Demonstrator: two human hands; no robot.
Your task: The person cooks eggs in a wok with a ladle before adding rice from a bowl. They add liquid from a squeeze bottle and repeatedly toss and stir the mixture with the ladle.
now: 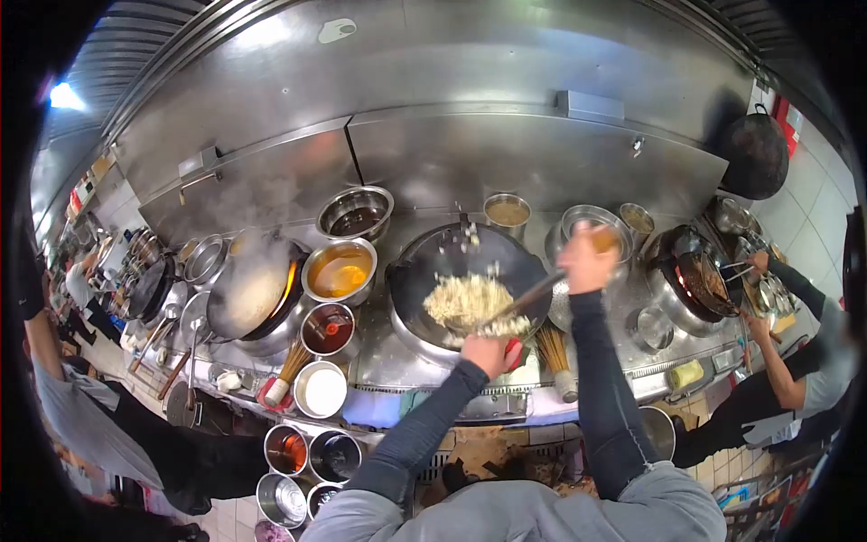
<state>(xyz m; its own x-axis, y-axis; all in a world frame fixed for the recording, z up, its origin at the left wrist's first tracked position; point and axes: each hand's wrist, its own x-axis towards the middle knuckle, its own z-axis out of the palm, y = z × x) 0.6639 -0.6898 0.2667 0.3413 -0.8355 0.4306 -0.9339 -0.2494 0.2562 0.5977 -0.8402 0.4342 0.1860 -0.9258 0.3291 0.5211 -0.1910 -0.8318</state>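
A large dark wok point(418, 262) sits on the burner in front of me, full of pale diced food point(470, 298), with some bits in the air above its far side. My left hand point(488, 355) is closed on the wok's near rim, where a red cloth point(514, 354) shows beside the fingers. Over the wok's right side, my right hand point(589, 257), blurred by motion, grips a long-handled wok tool point(537, 294). The tool slants down to the left and its head is hidden in the food.
Left of the wok stand bowls of amber liquid point(341, 273), red sauce point(328, 328) and white powder point(321, 390). A steaming wok point(257, 294) is beyond them. Bamboo brushes point(555, 361) lie at the near edge. At right, a co-worker's hands point(759, 294) work at another wok point(700, 280).
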